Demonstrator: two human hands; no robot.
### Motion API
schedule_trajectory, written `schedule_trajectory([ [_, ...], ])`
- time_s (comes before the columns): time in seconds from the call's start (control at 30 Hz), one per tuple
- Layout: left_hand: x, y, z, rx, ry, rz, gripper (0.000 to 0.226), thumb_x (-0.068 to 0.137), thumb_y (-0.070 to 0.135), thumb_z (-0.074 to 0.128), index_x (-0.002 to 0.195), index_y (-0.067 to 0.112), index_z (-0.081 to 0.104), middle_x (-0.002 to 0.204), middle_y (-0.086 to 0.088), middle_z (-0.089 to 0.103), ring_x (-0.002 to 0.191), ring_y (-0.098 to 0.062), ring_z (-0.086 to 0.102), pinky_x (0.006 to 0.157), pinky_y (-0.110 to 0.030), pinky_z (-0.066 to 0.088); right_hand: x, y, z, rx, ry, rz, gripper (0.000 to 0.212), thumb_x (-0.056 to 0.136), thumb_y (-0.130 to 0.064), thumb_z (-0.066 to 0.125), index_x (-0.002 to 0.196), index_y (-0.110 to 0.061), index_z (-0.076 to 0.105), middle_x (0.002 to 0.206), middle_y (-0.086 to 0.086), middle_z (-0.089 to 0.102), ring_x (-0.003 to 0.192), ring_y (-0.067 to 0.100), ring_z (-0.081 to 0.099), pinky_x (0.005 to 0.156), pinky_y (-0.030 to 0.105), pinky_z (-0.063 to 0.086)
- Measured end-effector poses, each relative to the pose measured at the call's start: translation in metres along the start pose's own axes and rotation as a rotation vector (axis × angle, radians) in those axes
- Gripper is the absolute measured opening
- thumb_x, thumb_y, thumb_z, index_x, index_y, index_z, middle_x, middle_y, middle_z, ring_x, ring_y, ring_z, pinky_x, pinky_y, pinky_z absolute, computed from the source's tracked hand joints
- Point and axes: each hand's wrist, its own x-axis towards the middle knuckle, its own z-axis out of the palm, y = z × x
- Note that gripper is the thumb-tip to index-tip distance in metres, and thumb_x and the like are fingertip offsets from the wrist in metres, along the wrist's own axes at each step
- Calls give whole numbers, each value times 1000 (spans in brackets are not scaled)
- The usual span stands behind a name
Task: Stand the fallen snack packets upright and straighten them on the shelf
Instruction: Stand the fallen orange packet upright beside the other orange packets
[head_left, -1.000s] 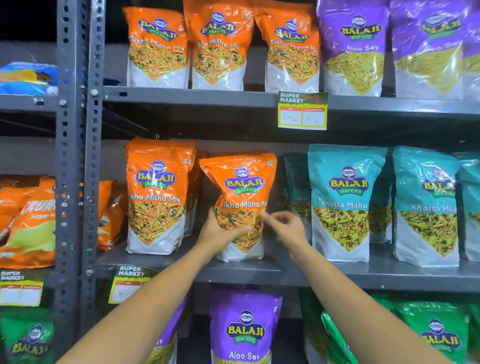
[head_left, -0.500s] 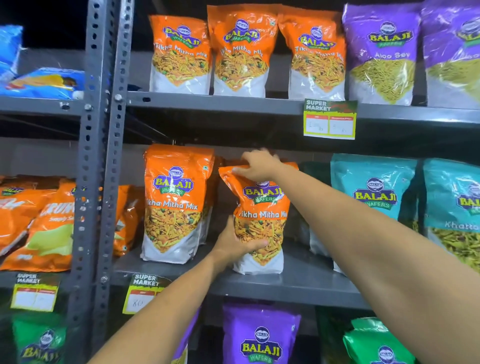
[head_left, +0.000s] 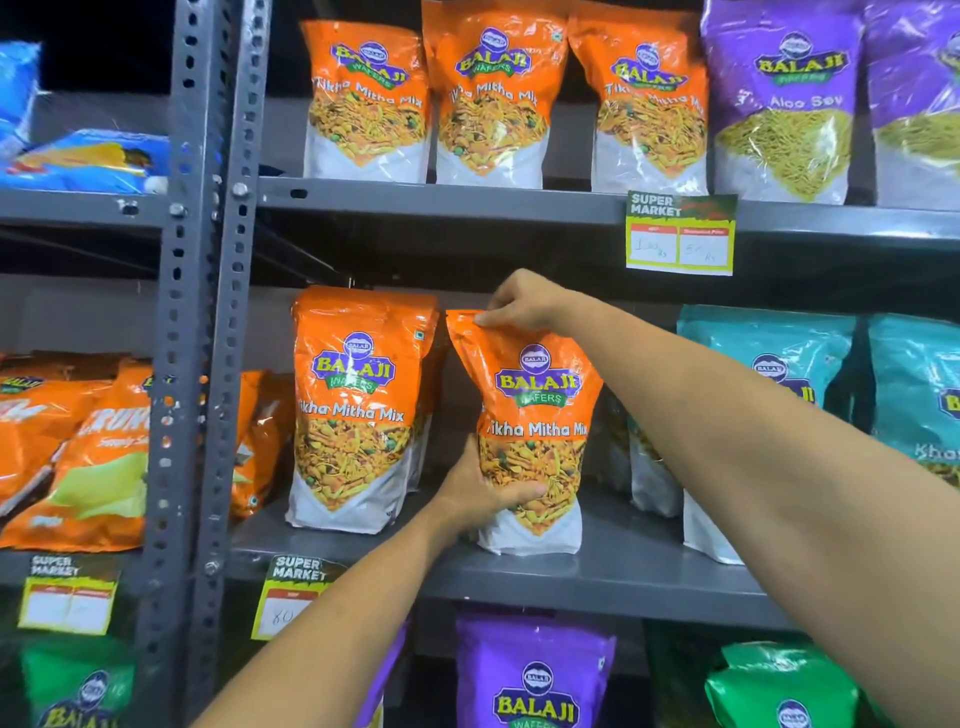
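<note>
A snack packet (head_left: 530, 441) stands upright on the middle shelf (head_left: 597, 577), with a second packet (head_left: 358, 410) standing just to its left. The left hand (head_left: 483, 493) holds its lower left side; the right hand (head_left: 519, 304) pinches its top edge. More packets (head_left: 769, 364) stand to the right, partly behind the right forearm.

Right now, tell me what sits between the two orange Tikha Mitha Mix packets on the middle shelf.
Head view: only the left hand, gripping the held packet; otherwise a bare gap to the standing packet.
</note>
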Motion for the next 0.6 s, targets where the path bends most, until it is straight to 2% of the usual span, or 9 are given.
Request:
schedule_trajectory([
  [0.1, 1, -1, -5, -32, -21, 14, 86, 49, 43, 89, 119, 37, 40, 111, 12, 65, 99, 0, 64, 90, -29, 51, 0, 2, -1, 138, 228, -42, 34, 78, -27, 75, 107, -11, 66, 109, 8, 66, 102, 24, 63, 79, 28, 49],
  [0.17, 0, 1, -9, -36, -62, 9, 82, 50, 43, 88, 116, 42, 39, 113, 11, 64, 102, -2, 63, 90, -29, 51, -2, 3, 0, 62, 205, -102, 36, 82, -30, 71, 112, -13, 64, 115, 7, 65, 105, 24, 62, 78, 25, 47],
  [0.27, 0, 2, -13, -27, -76, -27, 86, 53, 42, 87, 123, 36, 37, 117, 9, 62, 109, -10, 60, 94, -33, 48, -8, 11, 0, 51, 180, -127, 51, 79, -37, 73, 123, -17, 57, 125, 4, 61, 112, 21, 59, 81, 24, 44],
  [0.33, -4, -1, -14, 24, -41, -58, 95, 48, 48, 88, 126, 32, 36, 116, 11, 60, 112, -13, 57, 95, -33, 44, -18, 28, -4, 91, 261, -51, 59, 76, -46, 72, 125, -20, 53, 128, 4, 58, 115, 22, 57, 84, 27, 45],
  [0.43, -13, -9, -13, 138, -4, -95, 117, 32, 57, 89, 131, 29, 34, 124, 9, 58, 114, -13, 55, 103, -37, 43, -38, 71, -10, 39, 344, 221, 78, 72, -71, 59, 127, -17, 50, 130, 9, 57, 116, 29, 56, 94, 40, 48],
  [0.47, -16, -11, -12, 153, -2, -102, 119, 28, 58, 89, 130, 29, 35, 125, 8, 59, 114, -13, 56, 103, -39, 44, -46, 85, -12, 115, 337, 293, 83, 69, -74, 59, 127, -15, 51, 130, 9, 58, 115, 30, 57, 93, 39, 49],
  [0.53, -18, -14, -10, 179, 18, -113, 119, 27, 60, 89, 130, 30, 38, 126, 9, 59, 114, -12, 56, 102, -39, 45, -57, 104, -12, 441, 288, 320, 72, 67, -64, 70, 117, -15, 57, 122, 8, 64, 101, 23, 64, 86, 36, 51],
  [0.6, -19, -14, -9, 196, 36, -113, 115, 27, 61, 88, 127, 31, 42, 125, 9, 60, 113, -11, 57, 102, -38, 45, -61, 111, -9, 670, 323, 259, 41, 69, -47, 78, 94, -18, 63, 106, 8, 71, 84, 16, 68, 76, 33, 56],
])
